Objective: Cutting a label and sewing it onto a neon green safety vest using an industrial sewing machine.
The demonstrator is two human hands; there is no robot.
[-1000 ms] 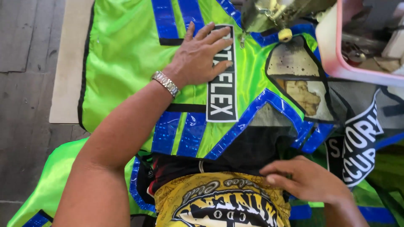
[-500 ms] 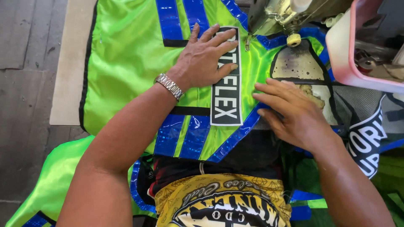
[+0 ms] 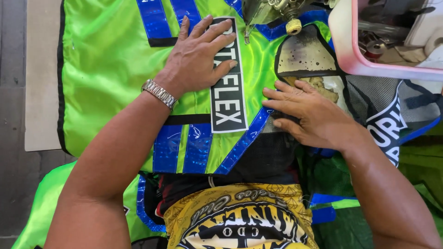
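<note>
A glossy neon-green satin garment (image 3: 106, 78), trimmed with shiny blue strips and a black rectangular label, lies flat on the sewing table under my hands, its upper edge at the sewing machine's foot (image 3: 258, 14). Since half a second ago my right hand (image 3: 314, 115) has slid toward the blue edging. My left hand (image 3: 198, 55), fingers spread, presses flat across the label; my right rests open, gripping nothing.

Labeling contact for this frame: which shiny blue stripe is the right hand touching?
The diagonal blue stripe running from the hem up toward the sewing machine; the right hand has its fingertips on it. The vertical blue stripes lie under the left forearm, untouched by that hand.
</note>
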